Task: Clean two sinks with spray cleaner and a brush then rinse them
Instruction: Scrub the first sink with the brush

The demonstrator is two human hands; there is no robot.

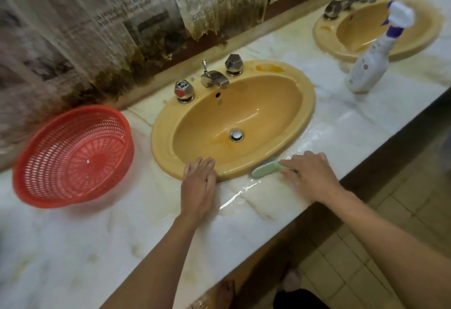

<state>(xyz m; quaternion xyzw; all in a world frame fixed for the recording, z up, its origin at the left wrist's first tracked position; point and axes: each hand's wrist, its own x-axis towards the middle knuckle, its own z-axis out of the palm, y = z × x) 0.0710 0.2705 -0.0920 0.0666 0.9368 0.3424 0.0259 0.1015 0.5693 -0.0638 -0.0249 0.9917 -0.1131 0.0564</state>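
A white marble counter (pixel 122 242) with yellowish veins runs from the lower left of the frame to the upper right. It is wet and shiny around the near sink (pixel 162 147), a mustard-yellow oval bowl at the centre. Behind it the wall carries stained, torn newspaper (pixel 102 16) with dark grime along the bottom edge. A pale tiled floor (pixel 366 247) fills the lower right.

At the back of the near sink stand two faceted metal taps (pixel 233 64) with a spout (pixel 214 79) between them, and a metal drain (pixel 236 135) sits in the bowl. A red mesh basket (pixel 29 186) stands tipped on the counter at left. The far sink (pixel 324 40), same colour, lies in the upper right, and the white spray bottle (pixel 368 67) stands on the counter between the two sinks.

The pale green brush (pixel 266 169) lies on the counter against the near sink's front rim, right of centre. Its long axis runs left to right, rising slightly rightward, and its free end points left. The right hand (pixel 310 177) grips its right end, fingers curled over it. The left hand (pixel 199 186) rests flat, fingers straight and together, tips on the front rim.
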